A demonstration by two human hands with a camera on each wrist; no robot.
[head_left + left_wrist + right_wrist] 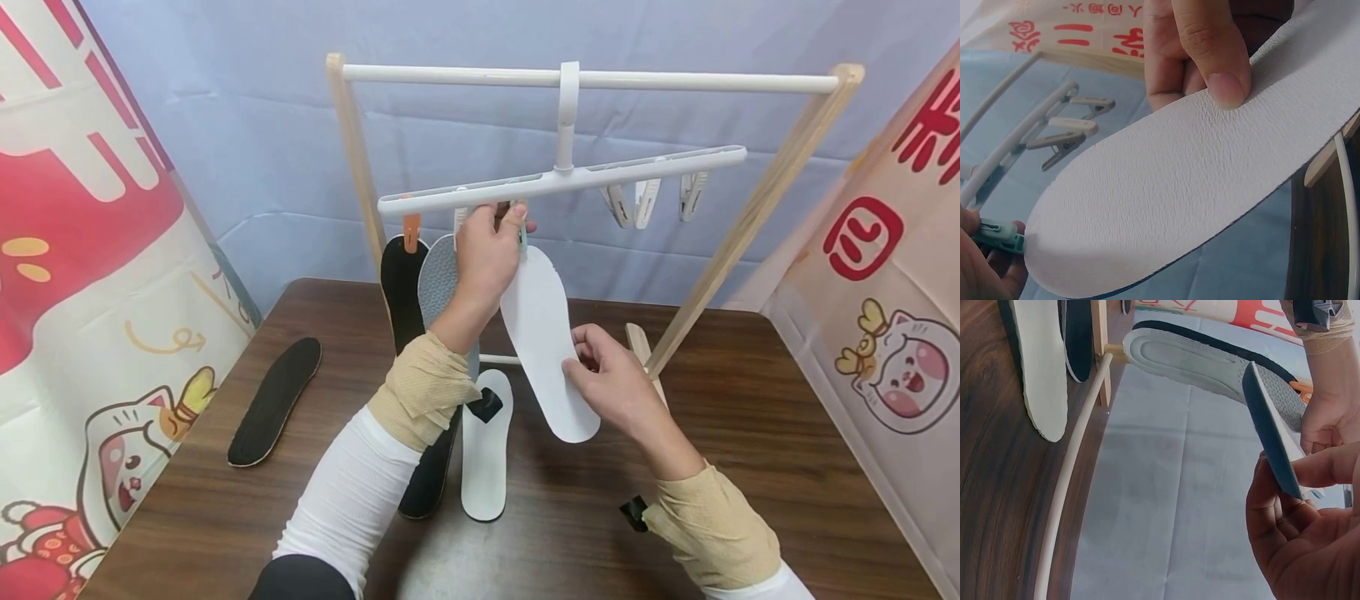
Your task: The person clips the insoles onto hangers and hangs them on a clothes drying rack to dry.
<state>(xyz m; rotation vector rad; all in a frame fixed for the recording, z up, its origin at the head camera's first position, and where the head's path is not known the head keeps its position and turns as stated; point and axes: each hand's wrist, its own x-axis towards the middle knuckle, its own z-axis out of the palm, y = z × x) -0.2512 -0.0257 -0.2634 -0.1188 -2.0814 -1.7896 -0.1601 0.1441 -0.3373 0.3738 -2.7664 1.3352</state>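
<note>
A white insole [547, 333] hangs in front of me below the tilted white hanger [465, 198]; its underside shows blue in the right wrist view. My right hand [618, 379] pinches its edge, thumb on the white face. Up at the hanger, my left hand [487, 260] grips a green clip [1000, 236], whose tip is right at the insole's upper end. Left of that hand, a grey textured insole [438, 279] and a black insole [402, 287] hang down, the black one under an orange clip [411, 233]. The left hand and forearm partly hide the grey one.
The hanger hooks over the white rail [465, 75] of a wooden stand. Several white and grey clips [647, 204] dangle at its right. On the brown table [750, 417] lie a black insole [275, 402], a pale insole [484, 475] and another dark insole [435, 475].
</note>
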